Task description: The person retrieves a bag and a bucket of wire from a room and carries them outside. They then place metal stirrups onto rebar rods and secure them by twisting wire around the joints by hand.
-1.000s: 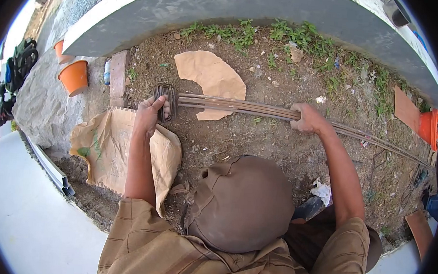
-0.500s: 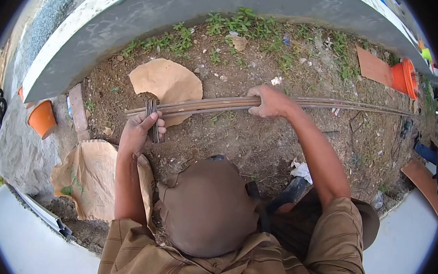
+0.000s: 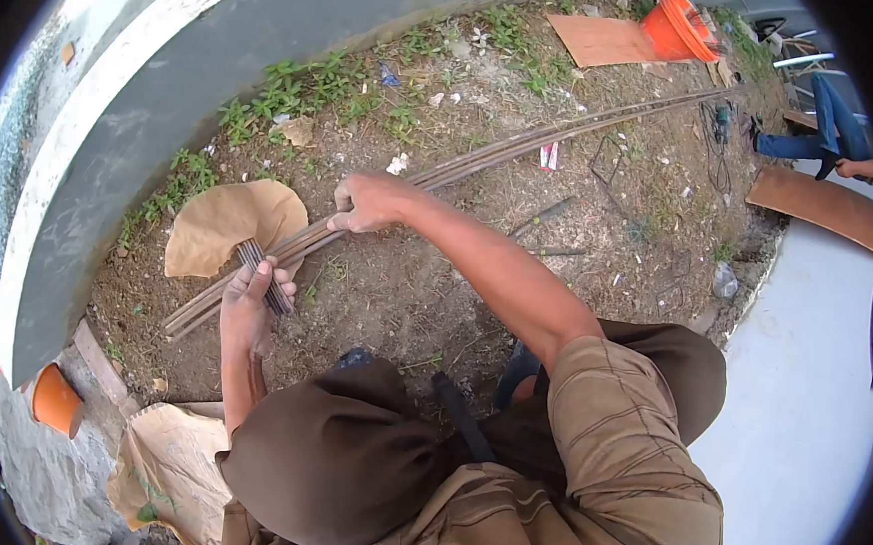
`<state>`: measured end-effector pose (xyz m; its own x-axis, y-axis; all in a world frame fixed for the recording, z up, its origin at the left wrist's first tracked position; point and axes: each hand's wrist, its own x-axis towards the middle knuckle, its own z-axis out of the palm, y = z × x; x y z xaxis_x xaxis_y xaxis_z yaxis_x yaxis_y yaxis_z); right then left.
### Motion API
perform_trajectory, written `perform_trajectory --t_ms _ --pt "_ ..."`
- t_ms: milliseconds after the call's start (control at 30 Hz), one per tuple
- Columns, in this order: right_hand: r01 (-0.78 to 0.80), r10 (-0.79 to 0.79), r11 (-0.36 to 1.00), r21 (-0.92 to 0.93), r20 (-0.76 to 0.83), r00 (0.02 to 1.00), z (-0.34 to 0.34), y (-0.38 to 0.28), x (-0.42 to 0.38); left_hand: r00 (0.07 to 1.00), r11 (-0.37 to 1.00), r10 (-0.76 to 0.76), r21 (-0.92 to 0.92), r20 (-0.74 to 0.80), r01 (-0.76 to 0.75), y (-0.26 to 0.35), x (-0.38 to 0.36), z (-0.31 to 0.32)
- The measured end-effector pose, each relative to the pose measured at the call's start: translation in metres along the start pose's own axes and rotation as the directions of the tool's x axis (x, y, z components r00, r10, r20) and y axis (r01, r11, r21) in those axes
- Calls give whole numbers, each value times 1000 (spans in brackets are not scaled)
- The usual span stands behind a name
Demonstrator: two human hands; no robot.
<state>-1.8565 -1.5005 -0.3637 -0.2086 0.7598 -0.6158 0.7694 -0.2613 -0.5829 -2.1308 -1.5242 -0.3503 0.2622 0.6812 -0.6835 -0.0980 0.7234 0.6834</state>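
Note:
Long thin rusty metal bars [image 3: 504,149] run in a bundle from lower left to upper right over the soil. My right hand [image 3: 376,201] is closed over them, its fingers curled round the near part of the bundle. Closer to the bars' left end, my left hand [image 3: 248,301] grips a small bundle of short dark metal rods [image 3: 266,280], which lies crosswise over the long bars. The thumb presses on the short rods. Beneath and behind them is a torn piece of brown paper [image 3: 209,227].
A grey low wall [image 3: 167,96] curves along the far side. At the upper right are an orange bucket [image 3: 671,32] and a brown board [image 3: 596,40]. An orange pot [image 3: 57,399] and crumpled paper [image 3: 170,456] lie at lower left. Another person's blue-clad leg [image 3: 836,117] shows at right.
The view has turned right, so the bars now slant upward. My right hand has come nearer to my left along the bars. Both hands keep their hold. Another person shows more at right.

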Motion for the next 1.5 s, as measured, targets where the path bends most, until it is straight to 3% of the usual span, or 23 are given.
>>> perform_trajectory --t_ms 167,333,400,467,533,567,633,667,700,767,867,933,967,1000,1033,1100,1167,1200,1233,1300,1333,1400,1500 --pt "130 -138 985 -109 -65 988 19 19 37 999 999 -33 34 31 32 -16 30 53" --pt "70 -51 991 114 -165 985 20 14 32 999 999 34 -32 -17 -34 -32 26 48" --pt "73 -7 990 123 -468 884 27 5 40 998 996 58 -62 -31 -60 -33 20 37" --pt "61 -29 998 34 -589 807 35 -1 51 997 996 74 -58 -15 -75 -38 20 30" --pt "34 -114 988 -152 -558 822 30 -18 58 997 995 81 -59 -10 -81 -35 20 28" --pt "48 4 992 121 -399 917 15 -17 59 997 995 71 -63 -15 -72 -35 18 27" --pt "85 206 923 376 -666 717 -12 -13 69 998 996 64 -66 -21 -66 -35 16 23" --pt "154 168 933 324 -773 611 -36 -3 67 997 995 68 -66 -24 -70 -36 16 19" --pt "227 152 909 351 -784 602 -62 -5 52 997 995 72 -63 -26 -74 -37 15 16" --pt "178 81 944 279 -716 694 -102 23 49 998 994 67 -81 -11 -67 -36 14 17" --pt "170 -84 983 63 -674 734 -108 -40 12 998 992 52 -119 24 -48 -38 20 34" --pt "481 -286 863 152 -639 714 -66 -98 -5 999 998 36 -44 29 -35 -37 23 46" --pt "492 -359 859 143 -517 777 -42 -132 -19 999 999 29 42 32 -31 -33 23 48" --pt "657 -605 754 16 -372 704 -10 -147 -14 999 992 24 126 38 -28 -32 23 50" --pt "701 -694 703 125 -95 713 17 -158 -17 1000 985 -12 -171 27 16 -44 29 45" --pt "657 -600 748 96 -328 730 36 -151 -20 996 906 -31 -419 84 63 -70 51 16" --pt "633 -510 770 72 -526 680 44 -138 -19 998 968 30 -249 57 -15 -51 35 21" --pt "433 -304 895 107 -566 767 42 -118 -17 997 993 74 -91 -18 -75 -24 12 34" --pt "212 -77 964 158 -599 797 40 -95 -14 998 991 55 -127 43 -49 -29 16 26" --pt "26 43 979 205 -326 944 53 -61 -5 985 982 17 -188 171 16 -40 34 5" --pt "82 -21 971 222 -262 965 71 -49 2 986 984 15 -178 164 15 -39 34 10" --pt "191 -89 788 585 -199 976 84 -47 -4 990 987 8 -163 140 15 -32 27 20" --pt "132 -33 630 765 -144 989 90 -46 -8 982 993 2 -120 188 21 -29 28 12"
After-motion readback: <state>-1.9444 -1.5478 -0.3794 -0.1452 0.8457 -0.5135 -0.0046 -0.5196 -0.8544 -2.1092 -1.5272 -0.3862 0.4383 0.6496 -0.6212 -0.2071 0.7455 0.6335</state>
